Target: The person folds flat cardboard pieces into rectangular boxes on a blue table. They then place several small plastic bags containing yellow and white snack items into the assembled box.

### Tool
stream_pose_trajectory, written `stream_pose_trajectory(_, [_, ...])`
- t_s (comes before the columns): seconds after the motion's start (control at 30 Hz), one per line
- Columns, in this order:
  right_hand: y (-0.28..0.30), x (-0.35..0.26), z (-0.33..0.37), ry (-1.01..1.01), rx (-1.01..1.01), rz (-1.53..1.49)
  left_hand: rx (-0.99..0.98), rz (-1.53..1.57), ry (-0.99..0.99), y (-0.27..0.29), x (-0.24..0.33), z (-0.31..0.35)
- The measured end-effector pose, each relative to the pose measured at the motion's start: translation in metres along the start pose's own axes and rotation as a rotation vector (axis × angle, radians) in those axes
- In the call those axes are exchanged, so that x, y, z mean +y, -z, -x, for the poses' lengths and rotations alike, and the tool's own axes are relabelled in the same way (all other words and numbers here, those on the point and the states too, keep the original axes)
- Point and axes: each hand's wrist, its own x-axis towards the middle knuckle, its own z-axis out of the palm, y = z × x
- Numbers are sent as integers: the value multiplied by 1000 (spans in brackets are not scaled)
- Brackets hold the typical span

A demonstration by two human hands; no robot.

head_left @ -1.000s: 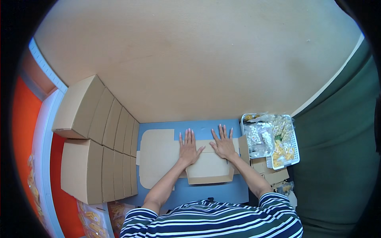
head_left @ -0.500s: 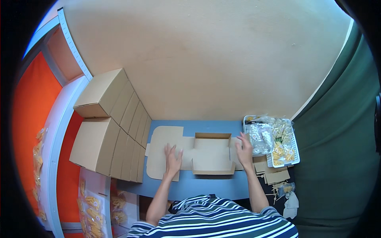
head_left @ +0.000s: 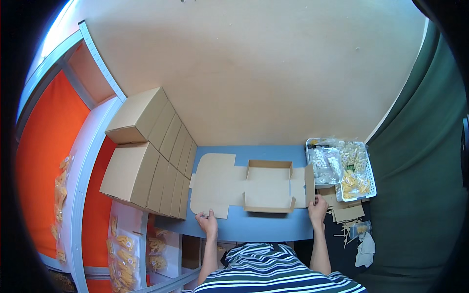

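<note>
A partly folded brown cardboard box [head_left: 267, 188] lies on the blue table, its front and back walls standing up. Its wide lid panel with rounded corners [head_left: 211, 180] stretches flat to the left. My left hand [head_left: 208, 225] is at the near left corner of that lid panel, thumb over the edge and fingers curled by it. On the right, my right hand [head_left: 318, 210] pinches the near end of the box's raised end flap [head_left: 309, 184]. Some fingertips of both hands are hidden behind the cardboard.
Finished cardboard boxes [head_left: 146, 161] are stacked at the left on the blue table [head_left: 264, 229]. White baskets [head_left: 372, 188] with bagged pieces stand at the right, above cardboard scraps [head_left: 348, 212]. A shelf frame [head_left: 73, 195] with hanging bags is far left; a green curtain [head_left: 415, 195] hangs right.
Both hands have come down nearer to me, the left to the lid panel's near corner, the right to the end flap. That right flap, flat before, now stands up.
</note>
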Motion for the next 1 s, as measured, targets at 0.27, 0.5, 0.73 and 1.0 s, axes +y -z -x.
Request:
stream_pose_trajectory(0.27, [90,15,47,-287,-647,-471,-239,507,492,-11,20,12])
stream_pose_trajectory(0.5, [97,10,67,-269,-776,-316,-265,393,510,-23,23,-1])
stream_pose_trajectory(0.73, [115,18,40,-205,-586,-72,-609,430,306,11,24,33])
stream_pose_trajectory(1.0, [125,-51,29,120,80,213,-663,214,297,60,0,103])
